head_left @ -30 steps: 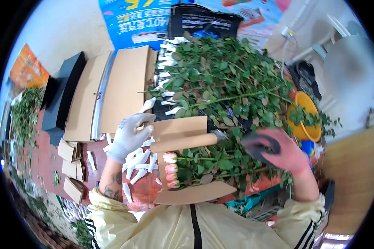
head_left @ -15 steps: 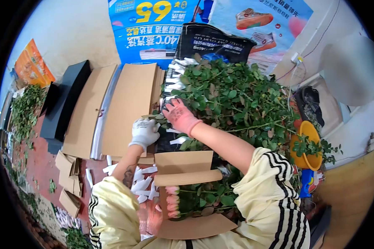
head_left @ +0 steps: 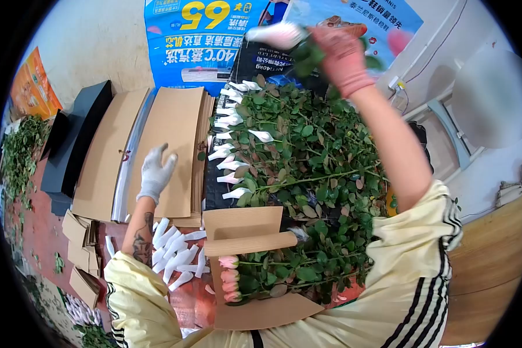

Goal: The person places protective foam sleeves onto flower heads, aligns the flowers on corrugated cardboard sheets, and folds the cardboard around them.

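My right hand (head_left: 342,61), in a pink glove, is raised high near the wall posters. Its fingers are closed on the stem of a rose (head_left: 277,36) whose head, in a white sleeve, points left; motion blurs it. My left hand (head_left: 156,173), in a white glove, hovers over the cardboard sheets (head_left: 174,139) with its fingers apart and nothing in them. Below my right arm lies a pile of leafy roses (head_left: 307,151), their white-sleeved heads in a column on the left. Closer to me, pink roses (head_left: 229,282) rest on a cardboard wrap (head_left: 246,246).
Loose white sleeves (head_left: 177,252) are heaped beside the wrap. A black box (head_left: 78,142) and small folded cardboard pieces (head_left: 81,243) are at left. A chair (head_left: 449,133) stands at right, by the wall. More leafy stems (head_left: 26,151) lie far left.
My right hand has risen from the pile's left edge toward the posters with a sleeved rose. My left hand has moved left and up, away from the pile, and its fingers have spread.
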Motion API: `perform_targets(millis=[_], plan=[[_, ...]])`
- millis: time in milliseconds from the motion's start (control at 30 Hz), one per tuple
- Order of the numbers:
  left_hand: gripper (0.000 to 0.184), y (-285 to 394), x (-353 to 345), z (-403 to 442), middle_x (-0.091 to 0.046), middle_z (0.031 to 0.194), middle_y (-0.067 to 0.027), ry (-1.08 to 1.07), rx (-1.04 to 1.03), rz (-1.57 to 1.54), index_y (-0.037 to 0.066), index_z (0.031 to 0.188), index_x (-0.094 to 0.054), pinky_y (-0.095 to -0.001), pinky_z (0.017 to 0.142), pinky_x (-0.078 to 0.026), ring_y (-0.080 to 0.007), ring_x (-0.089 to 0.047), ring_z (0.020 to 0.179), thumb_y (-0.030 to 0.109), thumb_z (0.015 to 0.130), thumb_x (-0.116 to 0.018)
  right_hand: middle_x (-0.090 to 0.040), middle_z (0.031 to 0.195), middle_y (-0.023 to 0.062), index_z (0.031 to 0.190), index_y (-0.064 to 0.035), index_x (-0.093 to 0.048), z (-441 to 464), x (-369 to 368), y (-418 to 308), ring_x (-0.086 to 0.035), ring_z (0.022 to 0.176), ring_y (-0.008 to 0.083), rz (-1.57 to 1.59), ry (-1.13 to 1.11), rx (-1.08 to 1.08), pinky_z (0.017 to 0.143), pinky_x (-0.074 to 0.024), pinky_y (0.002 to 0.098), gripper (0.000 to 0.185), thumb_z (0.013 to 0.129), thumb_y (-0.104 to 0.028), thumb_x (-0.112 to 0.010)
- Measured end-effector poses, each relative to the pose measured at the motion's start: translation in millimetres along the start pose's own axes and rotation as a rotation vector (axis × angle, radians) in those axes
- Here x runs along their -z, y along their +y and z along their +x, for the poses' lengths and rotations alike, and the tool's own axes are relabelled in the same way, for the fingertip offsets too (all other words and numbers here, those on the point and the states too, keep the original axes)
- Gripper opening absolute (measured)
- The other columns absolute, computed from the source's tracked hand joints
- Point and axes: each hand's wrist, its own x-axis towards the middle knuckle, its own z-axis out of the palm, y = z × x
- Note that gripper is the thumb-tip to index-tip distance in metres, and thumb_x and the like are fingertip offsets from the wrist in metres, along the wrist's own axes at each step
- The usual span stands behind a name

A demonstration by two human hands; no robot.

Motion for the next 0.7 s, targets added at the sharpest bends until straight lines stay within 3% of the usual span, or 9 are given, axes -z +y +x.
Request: perform_targets(millis=[33, 100, 167, 267, 367, 500, 567, 633, 700], plan=[[0.051, -1.8, -6.5, -9.7, -0.056, 0.119, -0.0183, -0.001, 0.002, -0.001, 0.004, 0.123, -0.052, -0.0409, 0.098, -0.038, -0.0324, -0.052, 0.112, 0.034, 0.083, -0.060, -0.061, 0.084, 0.0070, 0.100, -0.0154, -0.054, 3.4, 4.3, 24.6, -0.065, 0.074, 0.0218, 0.006, 0.145, 0.014, 0.058, -0.0516, 0.0353, 0.020, 0.081, -0.022, -0.056], [0.052, -2.4, -18.1, -25.9, -0.054, 0.122, -0.0164, -0.080, -0.014, 0.446, 0.005, 0.121, -0.054, -0.0446, 0.103, -0.031, -0.0340, -0.046, 0.117, 0.037, 0.080, -0.060, -0.063, 0.089, 0.0072, 0.110, -0.0123, -0.055, 1.3, 18.1, 69.5, -0.064, 0.076, 0.0258, -0.104, 0.316, 0.213, 0.066, -0.0520, 0.0346, 0.038, 0.074, -0.022, -0.063], [0.054, -8.7, -28.2, -38.5, -0.051, 0.126, -0.0161, -0.160, 0.055, 0.416, 0.006, 0.122, -0.054, -0.0459, 0.106, -0.025, -0.0322, -0.040, 0.123, 0.039, 0.080, -0.058, -0.062, 0.087, 0.0079, 0.109, -0.0128, -0.055, -0.5, 64.7, 46.6, -0.063, 0.073, 0.0261, -0.101, -0.096, -0.051, 0.062, -0.0511, 0.0364, 0.035, 0.075, -0.020, -0.062], [0.054, -17.9, -44.0, -50.0, -0.047, 0.129, -0.0170, -0.063, 0.019, 0.485, 0.006, 0.123, -0.053, -0.0480, 0.109, -0.019, -0.0336, -0.036, 0.127, 0.041, 0.081, -0.056, -0.058, 0.076, 0.0052, 0.101, -0.0145, -0.052, -54.5, 52.4, 6.0, -0.061, 0.065, 0.0215, -0.284, -0.063, 0.233, 0.052, -0.0483, 0.0345, 0.023, 0.078, -0.016, -0.054], [0.054, -16.2, -43.1, -50.3, -0.047, 0.130, -0.0167, -0.064, 0.030, 0.457, 0.006, 0.123, -0.053, -0.0481, 0.110, -0.019, -0.0340, -0.036, 0.127, 0.040, 0.082, -0.056, -0.057, 0.080, 0.0028, 0.100, -0.0120, -0.052, -111.6, 22.2, -62.4, -0.061, 0.073, 0.0186, 0.015, -0.635, 0.236, 0.055, -0.0468, 0.0322, 0.022, 0.078, -0.013, -0.051], [0.053, -16.7, -42.3, -49.0, -0.047, 0.130, -0.0166, -0.058, 0.032, 0.473, 0.006, 0.123, -0.053, -0.0480, 0.110, -0.019, -0.0341, -0.036, 0.126, 0.040, 0.081, -0.056, -0.060, 0.114, 0.0179, 0.115, -0.0029, -0.053, -167.4, -43.5, -114.8, -0.058, 0.107, 0.0291, 0.497, -1.385, 0.271, 0.092, -0.0442, 0.0344, 0.041, 0.076, -0.017, -0.053], [0.053, -16.1, -43.0, -49.4, -0.047, 0.130, -0.0166, -0.062, 0.029, 0.478, 0.006, 0.123, -0.053, -0.0481, 0.109, -0.019, -0.0341, -0.036, 0.126, 0.038, 0.080, -0.057, -0.060, 0.113, 0.0164, 0.112, -0.0029, -0.054, -157.9, -73.6, -120.9, -0.058, 0.106, 0.0292, 0.610, -1.359, 0.115, 0.091, -0.0443, 0.0367, 0.039, 0.076, -0.019, -0.053], [0.053, -11.7, -40.2, -50.8, -0.047, 0.130, -0.0169, -0.064, 0.036, 0.455, 0.006, 0.123, -0.053, -0.0483, 0.109, -0.019, -0.0345, -0.036, 0.126, 0.037, 0.080, -0.058, -0.063, 0.105, 0.0158, 0.102, -0.0059, -0.060, -158.4, -110.6, -127.5, -0.058, 0.103, 0.0305, 0.673, -0.983, -0.196, 0.088, -0.0460, 0.0387, 0.028, 0.081, -0.013, -0.044], [0.053, -10.2, -41.7, -48.3, -0.047, 0.129, -0.0177, -0.059, 0.042, 0.440, 0.006, 0.122, -0.053, -0.0487, 0.109, -0.020, -0.0353, -0.036, 0.126, 0.036, 0.078, -0.058, -0.062, 0.107, 0.0136, 0.103, -0.0083, -0.057, -180.1, -173.0, -137.3, -0.057, 0.105, 0.0256, 0.480, -1.025, -0.153, 0.088, -0.0425, 0.0367, 0.027, 0.083, -0.018, -0.042]])
